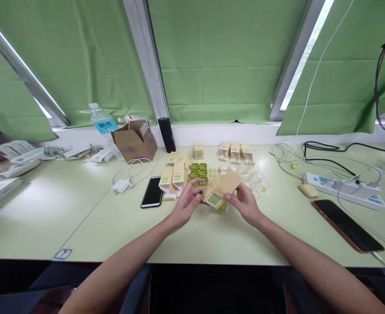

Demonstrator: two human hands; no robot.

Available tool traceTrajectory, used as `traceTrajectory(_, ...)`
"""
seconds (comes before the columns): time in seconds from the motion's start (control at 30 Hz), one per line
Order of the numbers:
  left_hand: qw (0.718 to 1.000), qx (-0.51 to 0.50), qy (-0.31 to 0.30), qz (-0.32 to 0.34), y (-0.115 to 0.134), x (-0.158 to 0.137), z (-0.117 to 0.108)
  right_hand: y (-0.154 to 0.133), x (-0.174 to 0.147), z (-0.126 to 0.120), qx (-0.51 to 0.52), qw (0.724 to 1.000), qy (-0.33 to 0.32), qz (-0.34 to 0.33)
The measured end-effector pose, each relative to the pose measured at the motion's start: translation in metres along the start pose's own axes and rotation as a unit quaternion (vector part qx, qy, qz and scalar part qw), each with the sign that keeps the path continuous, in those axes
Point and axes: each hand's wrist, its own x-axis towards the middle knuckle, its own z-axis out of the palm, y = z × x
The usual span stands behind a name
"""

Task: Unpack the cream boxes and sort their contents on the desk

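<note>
In front of me both hands hold a small kraft cardboard box (216, 192) with a green square window, tilted above the table. My left hand (186, 203) grips its left side, thumb in front. My right hand (245, 204) pinches the flat brown panel at its upper right; I cannot tell whether that is a flap or a separate piece. A yellow-green object (223, 207) shows partly beneath the box. Just behind, green square cups (199, 170) stand in rows, partly covered by my left fingers. Small yellowish pieces (212, 172) and clear plastic cups (255, 176) lie to their right.
Several similar kraft boxes (178, 176) stand left of the green cups; others (235, 151) are farther back. A black-screened phone (152, 192), white charger (121, 185) and brown carton (135, 146) are at left. On the right lie a power strip (345, 189), cables and another phone (347, 224).
</note>
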Motion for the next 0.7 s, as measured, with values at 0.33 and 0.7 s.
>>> traceTrajectory(0.33, 0.976, 0.189, 0.024, 0.103, -0.01, -0.004, 0.003, -0.003, 0.005, 0.008, 0.013, 0.999, 0.036, 0.015)
traceTrajectory(0.7, 0.979, 0.174, 0.021, 0.103, -0.013, -0.002, 0.0, -0.001, 0.003, 0.009, -0.026, 0.999, 0.042, 0.012)
